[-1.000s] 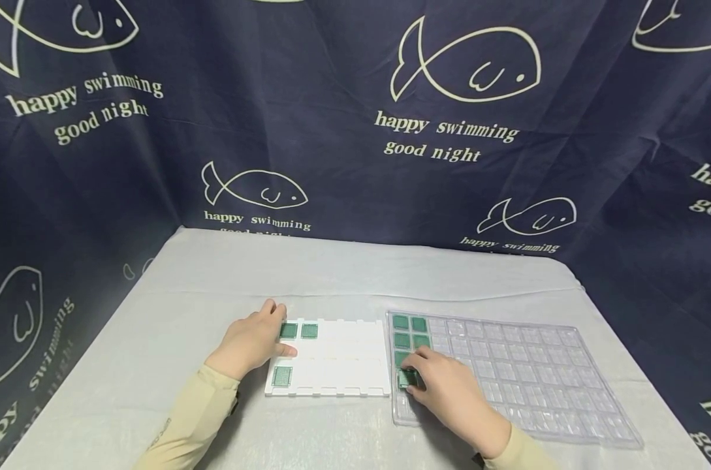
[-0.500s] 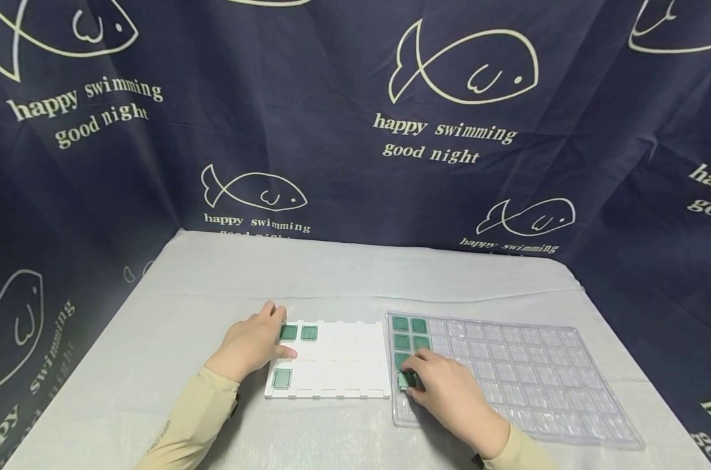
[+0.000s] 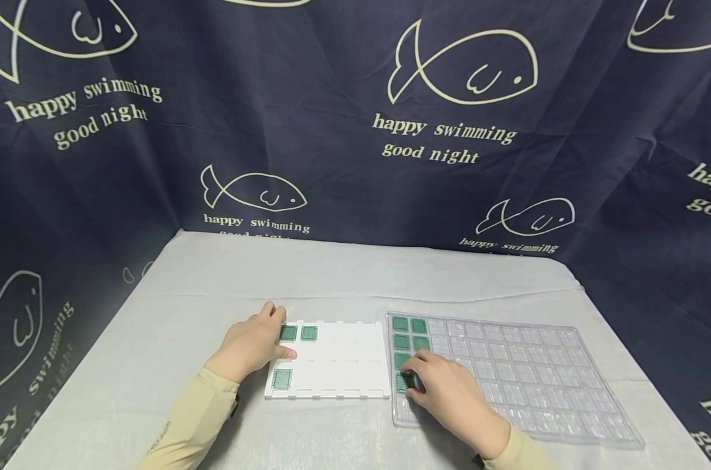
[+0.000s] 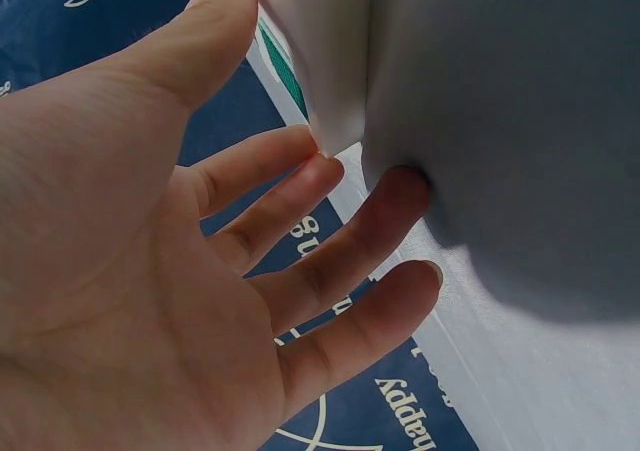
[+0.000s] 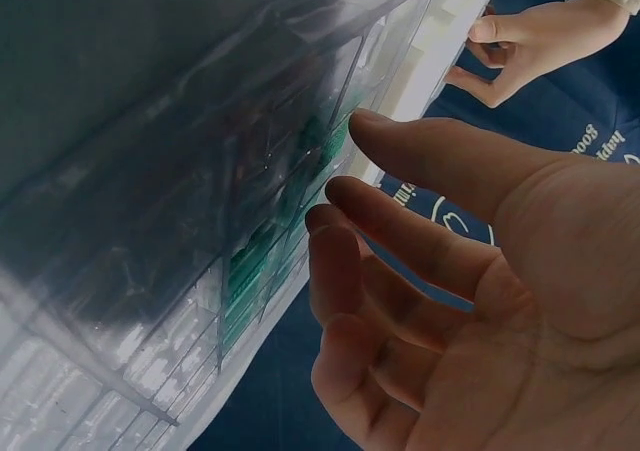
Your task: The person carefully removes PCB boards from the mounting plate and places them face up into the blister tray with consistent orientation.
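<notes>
My left hand (image 3: 249,343) grips the left side of a white slotted tray (image 3: 343,359), its thumb over the top face and fingers at the far corner. Small green perforated circuit boards lie on that tray, two along the back and one at the front left. My right hand (image 3: 449,388) is over the left part of a clear plastic compartment tray (image 3: 537,372). Its thumb and index finger are apart, right at a green circuit board (image 3: 401,383) in the fourth pocket of the left column. The fingers hide that board's right side.
Several more green circuit boards (image 3: 401,341) fill pockets in the clear tray's two left columns. The two trays stand side by side on a white cloth-covered table (image 3: 331,274). A dark blue curtain (image 3: 331,117) with fish prints surrounds the table's back and sides.
The circuit board under my right fingers has shifted slightly left and down, and now lies flatter in its pocket. The right thumb and index finger have loosened from it. My left hand stays put.
</notes>
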`<state>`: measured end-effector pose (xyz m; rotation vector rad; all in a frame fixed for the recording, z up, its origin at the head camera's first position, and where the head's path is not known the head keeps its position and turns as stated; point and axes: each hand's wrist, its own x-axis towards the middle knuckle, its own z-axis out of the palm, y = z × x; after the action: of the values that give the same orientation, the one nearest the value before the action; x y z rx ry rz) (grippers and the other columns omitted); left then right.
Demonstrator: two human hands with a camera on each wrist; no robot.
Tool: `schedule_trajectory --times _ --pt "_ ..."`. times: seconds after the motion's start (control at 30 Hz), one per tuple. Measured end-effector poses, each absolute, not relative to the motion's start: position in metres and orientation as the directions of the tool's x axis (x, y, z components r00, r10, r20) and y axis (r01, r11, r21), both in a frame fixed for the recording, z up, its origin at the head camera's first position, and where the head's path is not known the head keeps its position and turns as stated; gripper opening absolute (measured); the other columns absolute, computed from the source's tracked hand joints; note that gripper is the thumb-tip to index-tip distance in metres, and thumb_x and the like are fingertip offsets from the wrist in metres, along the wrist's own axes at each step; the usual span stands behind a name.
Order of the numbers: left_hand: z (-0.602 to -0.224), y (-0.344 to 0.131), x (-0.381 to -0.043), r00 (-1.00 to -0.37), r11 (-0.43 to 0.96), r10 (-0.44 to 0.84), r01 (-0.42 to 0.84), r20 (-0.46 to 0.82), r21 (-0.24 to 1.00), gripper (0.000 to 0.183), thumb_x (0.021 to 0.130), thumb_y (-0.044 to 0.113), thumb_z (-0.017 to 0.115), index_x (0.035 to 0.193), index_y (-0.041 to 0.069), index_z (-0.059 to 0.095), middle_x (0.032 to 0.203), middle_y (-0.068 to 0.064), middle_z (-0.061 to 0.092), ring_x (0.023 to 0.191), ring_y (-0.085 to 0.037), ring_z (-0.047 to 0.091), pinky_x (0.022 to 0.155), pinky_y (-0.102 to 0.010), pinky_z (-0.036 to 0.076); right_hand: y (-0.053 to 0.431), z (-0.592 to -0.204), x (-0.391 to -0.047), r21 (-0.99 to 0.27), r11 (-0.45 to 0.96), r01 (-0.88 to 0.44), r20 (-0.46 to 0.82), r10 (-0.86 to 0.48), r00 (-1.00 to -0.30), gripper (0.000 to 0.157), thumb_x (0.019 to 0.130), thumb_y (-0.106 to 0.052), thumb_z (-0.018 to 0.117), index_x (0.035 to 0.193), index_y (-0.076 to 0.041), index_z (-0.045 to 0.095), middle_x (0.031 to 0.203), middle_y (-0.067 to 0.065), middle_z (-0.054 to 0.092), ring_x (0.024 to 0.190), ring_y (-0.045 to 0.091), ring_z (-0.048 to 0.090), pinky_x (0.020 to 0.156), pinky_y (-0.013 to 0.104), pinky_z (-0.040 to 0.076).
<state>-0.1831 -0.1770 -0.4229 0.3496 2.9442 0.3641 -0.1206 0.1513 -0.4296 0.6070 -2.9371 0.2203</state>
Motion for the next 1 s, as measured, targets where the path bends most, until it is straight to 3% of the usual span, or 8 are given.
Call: schedule_trajectory --times 0.67,0.87,1.0 --pt "-0.422 -0.177 -0.181 -0.96 0.94 0.255 0.218 -0.113 0.264 0.071 0.078 0.045 0.083 0.128 0.005 0.053 0.108 -0.009 0.052 0.072 -0.02 0.053 0.057 -0.036 0.044 0.148 -0.424 -0.122 -0.114 0.911 -0.396 0.182 -0.373 -0.91 0.032 0.07 -0.024 0.091 0.097 -0.019 0.074 0.091 -0.008 0.069 0.075 0.011 0.068 0.062 0.027 0.054" --pt "-0.42 -0.177 -0.181 -0.961 0.941 0.25 0.212 -0.119 0.262 0.072 0.078 0.045 0.082 0.13 0.004 0.053 0.11 -0.009 0.053 0.073 -0.02 0.054 0.058 -0.037 0.045 0.14 -0.414 -0.129 -0.107 0.889 -0.445 0.2 -0.42 -0.885 0.03 0.074 -0.023 0.089 0.099 -0.016 0.073 0.085 -0.007 0.065 0.066 0.005 0.057 0.057 0.023 0.047" --pt "-0.419 -0.177 -0.181 -0.96 0.941 0.252 0.214 -0.12 0.262 0.072 0.079 0.045 0.082 0.131 0.004 0.053 0.109 -0.009 0.052 0.073 -0.02 0.054 0.058 -0.036 0.045 0.132 -0.409 -0.137 -0.098 0.873 -0.478 0.203 -0.452 -0.868 0.027 0.077 -0.022 0.088 0.099 -0.016 0.072 0.087 -0.006 0.066 0.066 0.006 0.057 0.057 0.024 0.046"
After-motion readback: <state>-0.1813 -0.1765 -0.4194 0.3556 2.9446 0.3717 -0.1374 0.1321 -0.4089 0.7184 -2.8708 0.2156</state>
